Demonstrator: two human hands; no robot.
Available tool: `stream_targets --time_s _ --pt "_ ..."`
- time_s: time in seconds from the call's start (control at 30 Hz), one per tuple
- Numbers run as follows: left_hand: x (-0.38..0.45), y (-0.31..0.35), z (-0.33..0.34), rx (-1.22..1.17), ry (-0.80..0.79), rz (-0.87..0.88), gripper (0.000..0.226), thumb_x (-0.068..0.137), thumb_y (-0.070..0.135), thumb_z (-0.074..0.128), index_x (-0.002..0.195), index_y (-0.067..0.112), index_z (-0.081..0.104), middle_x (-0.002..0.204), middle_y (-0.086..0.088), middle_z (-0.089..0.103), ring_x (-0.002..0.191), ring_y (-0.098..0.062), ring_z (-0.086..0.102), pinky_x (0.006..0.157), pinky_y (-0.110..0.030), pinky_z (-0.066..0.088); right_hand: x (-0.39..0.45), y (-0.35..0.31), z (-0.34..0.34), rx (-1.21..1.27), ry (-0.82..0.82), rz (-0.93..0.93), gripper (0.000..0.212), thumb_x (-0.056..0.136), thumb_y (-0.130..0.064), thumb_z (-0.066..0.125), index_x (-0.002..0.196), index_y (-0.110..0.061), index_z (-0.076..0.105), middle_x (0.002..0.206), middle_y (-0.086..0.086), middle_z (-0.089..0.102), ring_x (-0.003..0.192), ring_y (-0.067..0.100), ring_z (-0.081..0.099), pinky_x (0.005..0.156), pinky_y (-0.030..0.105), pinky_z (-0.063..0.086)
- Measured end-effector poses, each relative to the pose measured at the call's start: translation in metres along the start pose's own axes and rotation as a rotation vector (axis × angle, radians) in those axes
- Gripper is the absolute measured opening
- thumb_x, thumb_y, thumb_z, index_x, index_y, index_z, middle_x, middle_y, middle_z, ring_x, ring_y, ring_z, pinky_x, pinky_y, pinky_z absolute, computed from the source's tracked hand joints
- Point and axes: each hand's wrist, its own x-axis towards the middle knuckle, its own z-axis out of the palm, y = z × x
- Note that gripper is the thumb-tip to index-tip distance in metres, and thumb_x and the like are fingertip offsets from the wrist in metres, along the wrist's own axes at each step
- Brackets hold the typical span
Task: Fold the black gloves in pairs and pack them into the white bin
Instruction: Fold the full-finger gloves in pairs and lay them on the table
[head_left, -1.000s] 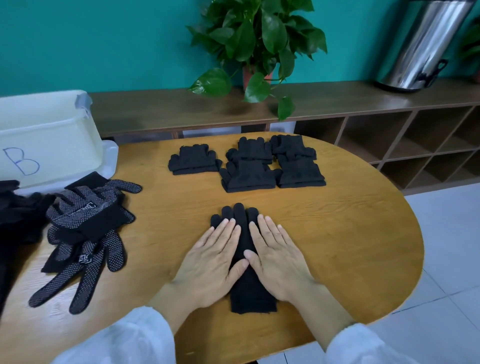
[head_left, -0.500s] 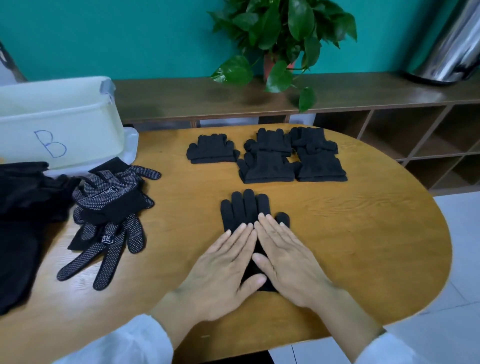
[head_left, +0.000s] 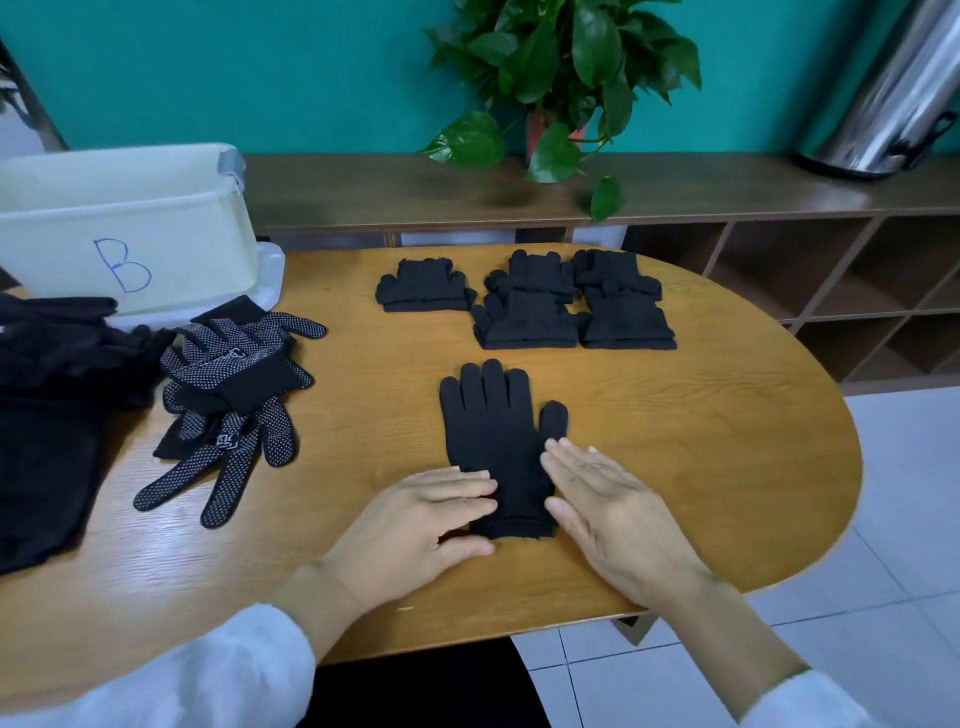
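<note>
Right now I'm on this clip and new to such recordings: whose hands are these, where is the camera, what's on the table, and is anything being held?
There is no machine here: a person in white sleeves works bare-handed, and the single picture comes from a camera worn on their head, looking forward and down.

The left hand rests flat on the cuff end of a flat black glove; the right hand lies open at that glove's right edge. Neither grips anything.

On the wooden table, farther back, lie five folded glove bundles. To the left is a loose heap of dotted gloves, more dark fabric, and the white bin marked B. I cannot tell what the bin contains.
</note>
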Motion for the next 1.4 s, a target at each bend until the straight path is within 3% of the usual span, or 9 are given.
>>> stream_targets --time_s 0.23,0.37,0.47,0.57,0.77,0.93,1.03,1.23,1.4 --pt "0.003 0.005 0.004 0.068 0.042 0.066 0.039 0.096 0.041 0.048 0.110 0.016 0.075 0.121 0.003 0.069 0.119 -0.007 0.059 0.103 -0.028 0.046 -0.001 -0.010 0.009 0.000 -0.046 -0.075 0.065 0.099 -0.057 0.034 0.138 -0.008 0.054 0.144 0.005 0.050 0.137 0.015 0.042 0.113 0.035 0.036" --pt "0.002 0.011 0.003 0.028 0.089 0.025 0.036 0.096 0.037 0.049 0.106 0.014 0.075 0.114 0.003 0.072 0.113 -0.008 0.063 0.098 -0.029 0.051 0.000 -0.015 0.010 0.034 -0.021 -0.052 0.072 0.092 -0.062 0.043 0.140 -0.010 0.052 0.145 0.002 0.049 0.137 0.013 0.042 0.115 0.035 0.029" --pt "-0.002 0.018 -0.001 -0.093 0.131 -0.032 0.035 0.095 0.039 0.052 0.109 0.015 0.074 0.114 0.005 0.071 0.113 -0.001 0.061 0.104 -0.017 0.042 0.002 -0.018 0.014 0.123 0.068 0.003 0.062 0.083 -0.046 0.061 0.134 -0.010 0.058 0.138 0.002 0.057 0.131 0.013 0.050 0.111 0.035 0.038" --pt "-0.009 0.020 -0.004 -0.125 0.133 -0.016 0.035 0.094 0.042 0.053 0.111 0.019 0.073 0.118 0.010 0.069 0.118 0.004 0.056 0.107 -0.015 0.038 0.003 -0.016 0.020 0.132 0.142 -0.030 0.063 0.061 -0.008 0.083 0.122 -0.008 0.067 0.125 0.004 0.066 0.119 0.016 0.061 0.103 0.037 0.047" --pt "-0.014 0.009 -0.015 -0.109 -0.003 -0.135 0.059 0.082 0.051 0.053 0.137 0.031 0.053 0.146 0.026 0.037 0.139 0.012 0.022 0.111 -0.006 0.015 0.001 -0.015 0.020 0.149 0.239 -0.018 0.074 0.046 0.022 0.071 0.114 -0.008 0.072 0.116 0.004 0.070 0.111 0.016 0.065 0.100 0.032 0.046" --pt "0.001 -0.001 -0.013 -0.023 0.028 -0.160 0.047 0.087 0.036 0.056 0.133 0.024 0.059 0.131 0.015 0.057 0.126 0.000 0.042 0.110 -0.020 0.033 -0.001 -0.016 0.018 0.242 0.298 0.126 0.059 0.057 0.015 0.078 0.109 -0.012 0.074 0.108 0.002 0.073 0.103 0.015 0.068 0.090 0.020 0.049" --pt "0.009 -0.006 -0.007 -0.040 0.148 -0.186 0.030 0.092 0.020 0.066 0.121 0.019 0.067 0.112 0.009 0.067 0.107 -0.004 0.054 0.096 -0.027 0.046 0.002 -0.016 0.015 0.272 0.361 0.248 0.044 0.064 0.006 0.083 0.103 -0.013 0.075 0.094 0.000 0.076 0.084 0.017 0.072 0.070 0.027 0.059" --pt "0.030 -0.003 0.004 0.049 0.385 -0.335 0.027 0.090 0.033 0.056 0.099 0.016 0.074 0.079 0.007 0.070 0.070 -0.015 0.063 0.069 -0.030 0.040 0.032 -0.014 0.023 0.253 0.449 0.392 0.031 0.068 0.003 0.082 0.095 -0.011 0.076 0.078 0.001 0.074 0.067 0.022 0.070 0.054 0.037 0.058" --pt "0.047 -0.005 0.008 0.022 0.452 -0.518 0.020 0.088 0.023 0.071 0.105 0.015 0.074 0.081 0.004 0.069 0.072 -0.014 0.065 0.071 -0.039 0.054 0.057 -0.016 0.029 0.183 0.487 0.475 0.015 0.072 -0.016 0.085 0.084 -0.013 0.076 0.064 -0.002 0.068 0.057 0.020 0.064 0.047 0.030 0.052"
